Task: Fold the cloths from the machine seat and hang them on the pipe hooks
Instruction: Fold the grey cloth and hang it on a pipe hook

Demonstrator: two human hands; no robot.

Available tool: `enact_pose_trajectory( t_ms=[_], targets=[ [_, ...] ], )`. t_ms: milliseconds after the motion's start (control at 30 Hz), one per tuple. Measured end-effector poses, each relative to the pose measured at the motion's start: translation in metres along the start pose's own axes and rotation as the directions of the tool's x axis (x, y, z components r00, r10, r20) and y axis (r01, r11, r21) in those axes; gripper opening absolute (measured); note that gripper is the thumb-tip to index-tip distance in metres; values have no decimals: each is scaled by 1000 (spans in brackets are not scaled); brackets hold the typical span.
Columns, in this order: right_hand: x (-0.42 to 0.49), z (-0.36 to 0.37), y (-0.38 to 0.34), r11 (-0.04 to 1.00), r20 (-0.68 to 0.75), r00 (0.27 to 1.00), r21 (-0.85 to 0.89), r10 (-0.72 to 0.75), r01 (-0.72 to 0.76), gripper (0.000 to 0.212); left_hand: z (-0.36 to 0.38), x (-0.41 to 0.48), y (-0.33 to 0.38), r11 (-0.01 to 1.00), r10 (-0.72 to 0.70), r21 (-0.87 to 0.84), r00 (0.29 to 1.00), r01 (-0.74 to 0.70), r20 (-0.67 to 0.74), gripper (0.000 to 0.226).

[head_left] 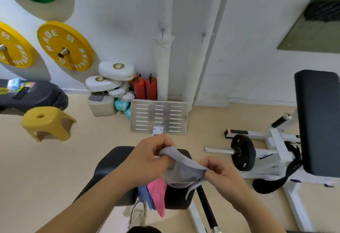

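A grey cloth point(181, 166) is stretched between my two hands above the black machine seat point(108, 168). My left hand point(147, 157) pinches its upper edge, and my right hand point(219, 170) pinches its lower right corner. A pink cloth point(158, 194) and a blue cloth point(145, 196) hang over the seat's near edge, below the grey one. Straight ahead, a white wall pipe point(163, 57) carries a small hook point(162, 31). A second hook point(203, 36) sits on the pipe to its right.
A metal footplate point(159, 117) leans in front of the pipes, with red extinguishers point(145, 87) and white pads point(114, 78) to its left. A yellow stool point(47, 123) stands on the left floor. At right are a weight plate on a bar point(242, 152) and a black backrest point(318, 122).
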State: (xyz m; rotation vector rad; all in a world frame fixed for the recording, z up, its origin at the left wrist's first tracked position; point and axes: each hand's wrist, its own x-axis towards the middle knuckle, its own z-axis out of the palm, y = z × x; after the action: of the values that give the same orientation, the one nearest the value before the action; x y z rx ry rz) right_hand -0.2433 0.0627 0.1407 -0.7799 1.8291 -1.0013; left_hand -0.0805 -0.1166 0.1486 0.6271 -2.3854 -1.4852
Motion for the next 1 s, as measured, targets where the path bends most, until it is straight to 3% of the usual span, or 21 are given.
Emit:
enact_pose_trajectory(
  t_ms=[67,133,200,300,400,533,700,833,900,1000],
  targets=[
    [-21,-16,-14,994,9,994,-9,-110,110,45,17,0,33,993,108,38,994,-108,6,27],
    [-39,-24,-30,973,32,973,32,-230,229,41,33,2,55,984,169,59,986,-169,0,17],
    [-48,-25,-38,956,-57,955,-9,-292,292,38,46,5,67,977,192,104,980,-187,-49,16],
    [-54,-22,-41,945,-205,923,-115,-325,307,17,59,6,66,969,203,162,974,-186,-96,14],
    [-59,-23,-34,950,-261,915,-147,-306,276,22,62,3,53,992,120,45,992,-122,29,23],
    [-65,-35,-25,972,-418,888,44,-191,230,35,55,5,24,998,8,61,985,-19,171,36],
    [-77,-81,-17,964,-665,729,50,-163,260,32,42,14,-9,961,-137,269,953,61,272,42],
    [-71,-112,12,989,-778,620,-8,-98,146,25,17,17,-34,908,-281,376,933,183,224,34],
    [-66,-113,25,996,-769,634,-39,-83,83,19,9,15,-37,902,-293,375,941,213,169,29],
    [-59,-91,25,996,-663,746,6,-66,94,18,17,16,-11,943,-228,273,968,193,103,20]
  ],
)
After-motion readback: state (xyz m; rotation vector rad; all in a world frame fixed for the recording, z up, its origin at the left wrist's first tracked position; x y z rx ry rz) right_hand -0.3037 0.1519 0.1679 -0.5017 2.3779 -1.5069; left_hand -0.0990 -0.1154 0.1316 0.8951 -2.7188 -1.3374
